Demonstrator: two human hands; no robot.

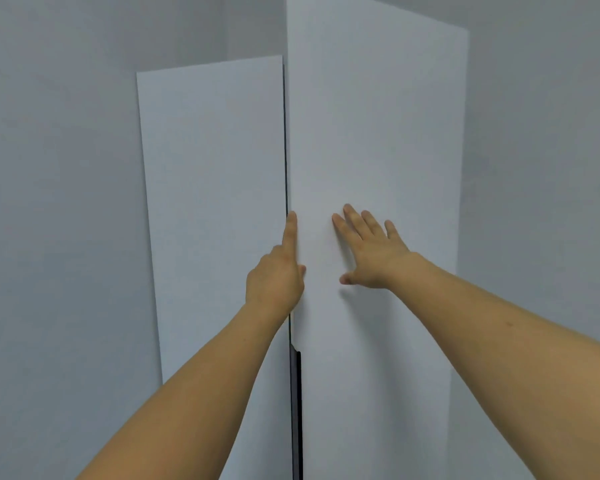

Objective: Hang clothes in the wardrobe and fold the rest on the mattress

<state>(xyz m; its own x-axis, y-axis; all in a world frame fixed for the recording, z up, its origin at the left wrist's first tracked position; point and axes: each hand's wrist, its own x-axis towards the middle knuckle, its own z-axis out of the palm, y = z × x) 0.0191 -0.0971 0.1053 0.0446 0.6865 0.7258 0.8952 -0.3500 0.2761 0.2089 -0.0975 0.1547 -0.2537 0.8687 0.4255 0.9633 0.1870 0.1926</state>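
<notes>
You are standing right up against the wardrobe (pixel 378 133), looking at its two tall white doors. The left door (pixel 215 202) sits a little further back and lower in view, while the right door (pixel 378 150) stands forward of it, so that its near edge overlaps the dark seam (pixel 286 150) running down between the two. Lower down along that seam a narrow black handle (pixel 296 410) shows (it is a slim vertical strip on the edge of the right door).

Your left hand (pixel 276 278) is at the seam, just above the handle. Its forefinger is stretched straight up along the edge of the right door, with the tip touching at the seam. The thumb tip shows against the face of the right door, and the other fingers are hidden behind the back of the hand, so you cannot tell from here whether they hook around the door edge or simply curl.

Your right hand (pixel 369 252) lies flat on the face of the right door, just beside the left hand. Its fingers are straight and slightly spread, the thumb is splayed out low, and it grips nothing; the palm presses against the panel.

Both forearms are bare and reach in from the bottom corners. Plain grey wall (pixel 59 168) surrounds the wardrobe on both sides.
</notes>
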